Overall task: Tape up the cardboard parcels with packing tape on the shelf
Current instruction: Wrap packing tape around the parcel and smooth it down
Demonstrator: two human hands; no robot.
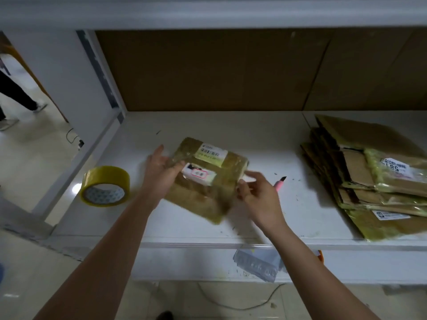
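Note:
A flat cardboard parcel [203, 188], wrapped in glossy tape and bearing white labels, lies in the middle of the white shelf [265, 139]. My left hand [159, 172] rests on its left side, thumb and fingers on the top face near a label. My right hand [256, 192] is at the parcel's right edge, fingers loosely curled and touching it; motion blur hides whether it pinches the edge. A roll of yellow packing tape [105, 186] stands to the left on the shelf. A pink utility knife [280, 181] lies just behind my right hand.
A stack of flat taped cardboard parcels [369, 179] fills the shelf's right end. Brown cardboard backs the shelf [208, 70]. A grey plastic mailer bag [256, 264] hangs below the front edge. Another person's legs [16, 91] are at far left on the floor.

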